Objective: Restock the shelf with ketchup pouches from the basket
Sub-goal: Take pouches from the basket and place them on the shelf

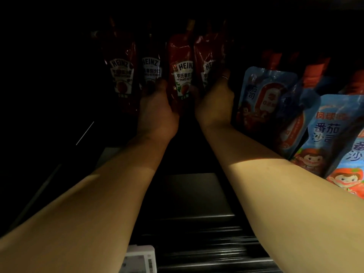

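Observation:
Several red Heinz ketchup pouches stand upright deep on a dark shelf (193, 186). Both my arms reach in. My left hand (156, 113) is at the base of the second pouch (150, 71), fingers curled onto it, beside the brighter third pouch (182, 75). My right hand (215, 103), a ring on one finger, holds the lower part of the fourth pouch (208, 62), its fingers hidden behind it. The leftmost pouch (121, 75) stands apart from both hands. The basket is out of view.
Blue tomato-sauce pouches (266, 99) lean in rows at the right, the nearest (332, 133) close against my right forearm. A white price tag (139, 259) sits on the shelf's front edge. The left side is too dark to make out.

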`<state>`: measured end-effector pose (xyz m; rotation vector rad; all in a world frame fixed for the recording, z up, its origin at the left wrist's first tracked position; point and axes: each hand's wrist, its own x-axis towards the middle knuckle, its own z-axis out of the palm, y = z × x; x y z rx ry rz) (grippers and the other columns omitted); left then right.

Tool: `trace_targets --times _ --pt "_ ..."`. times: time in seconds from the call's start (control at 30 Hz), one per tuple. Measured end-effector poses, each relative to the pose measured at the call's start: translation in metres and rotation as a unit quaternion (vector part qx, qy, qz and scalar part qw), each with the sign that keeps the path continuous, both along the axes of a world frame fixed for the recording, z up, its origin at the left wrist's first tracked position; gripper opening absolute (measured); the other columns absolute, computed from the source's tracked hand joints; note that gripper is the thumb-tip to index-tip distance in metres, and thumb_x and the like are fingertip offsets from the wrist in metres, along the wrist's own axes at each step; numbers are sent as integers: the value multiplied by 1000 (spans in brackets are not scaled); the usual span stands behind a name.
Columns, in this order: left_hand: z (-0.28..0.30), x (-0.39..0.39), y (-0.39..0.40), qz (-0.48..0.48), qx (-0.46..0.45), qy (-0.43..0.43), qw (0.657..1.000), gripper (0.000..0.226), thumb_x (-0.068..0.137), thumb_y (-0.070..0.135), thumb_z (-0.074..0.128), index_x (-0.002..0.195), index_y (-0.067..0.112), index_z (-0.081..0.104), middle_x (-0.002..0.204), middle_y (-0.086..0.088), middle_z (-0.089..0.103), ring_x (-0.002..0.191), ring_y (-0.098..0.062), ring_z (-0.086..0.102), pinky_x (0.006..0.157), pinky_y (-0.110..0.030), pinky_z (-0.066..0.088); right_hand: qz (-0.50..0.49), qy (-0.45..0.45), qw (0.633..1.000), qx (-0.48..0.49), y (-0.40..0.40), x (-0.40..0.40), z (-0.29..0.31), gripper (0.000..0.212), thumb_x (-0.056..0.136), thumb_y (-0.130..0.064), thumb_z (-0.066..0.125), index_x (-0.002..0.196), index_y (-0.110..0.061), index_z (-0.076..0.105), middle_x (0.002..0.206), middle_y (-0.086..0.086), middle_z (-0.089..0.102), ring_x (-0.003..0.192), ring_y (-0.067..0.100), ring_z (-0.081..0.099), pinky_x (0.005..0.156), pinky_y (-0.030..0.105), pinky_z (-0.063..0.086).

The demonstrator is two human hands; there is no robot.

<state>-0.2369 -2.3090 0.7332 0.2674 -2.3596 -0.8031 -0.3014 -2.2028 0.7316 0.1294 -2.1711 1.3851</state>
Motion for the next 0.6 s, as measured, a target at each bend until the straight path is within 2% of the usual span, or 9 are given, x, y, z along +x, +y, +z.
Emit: trace_targets --times 0.1,0.13,0.2,0.27,0.37,0.5,0.6 --pt "-1 1 -2 -5 21 4 1000 49 96 10 59 142 23 49 133 -6 62 124 -27 58 105 -32 47 14 -13 999 -40 5 -1 3 95 87 -40 74 157 -13 17 145 11 52 130 27 53 90 21 35" --pt "-2 0 -3 -9 31 2 999 46 97 11 58 140 23 51 132 -5 63 122 -25 59 104 -31 47 20 -35 998 -41 7 -2 4 94 86 -46 73 156 -13 21 146 10 51 131 28 52 90 21 34" --pt "-3 -1 -7 -17 48 4 999 40 98 10 57 136 22 56 128 -4 65 120 -23 61 105 -33 48 30 -85 996 -20 9 -6 3 82 83 -56 71 146 -13 41 139 8 57 126 28 56 88 21 38" --pt "-4 -2 -10 -17 51 12 998 37 95 4 55 129 18 60 123 -4 68 117 -22 62 100 -27 47 28 -99 994 -21 11 -7 1 77 82 -58 72 139 -12 49 135 8 61 122 28 60 88 23 45" --pt "-5 -2 -11 -10 38 15 999 32 92 -1 54 119 14 66 114 -4 70 106 -18 62 85 -18 40 -19 -100 994 -24 10 -5 2 87 81 -59 72 143 -7 40 139 13 57 125 31 57 95 34 49" --pt "-5 -2 -7 -18 56 16 998 35 87 2 64 120 16 61 108 1 67 104 -18 62 84 -19 42 -68 -113 991 -7 11 -7 3 93 86 -59 67 150 -3 29 147 16 48 133 32 49 107 43 45" --pt "-3 0 -1 -50 88 11 995 47 89 11 69 131 20 51 115 0 67 106 -17 63 88 -26 49 -71 -87 994 -15 9 -3 2 89 90 -47 68 153 -2 23 148 18 47 134 33 49 107 35 42"
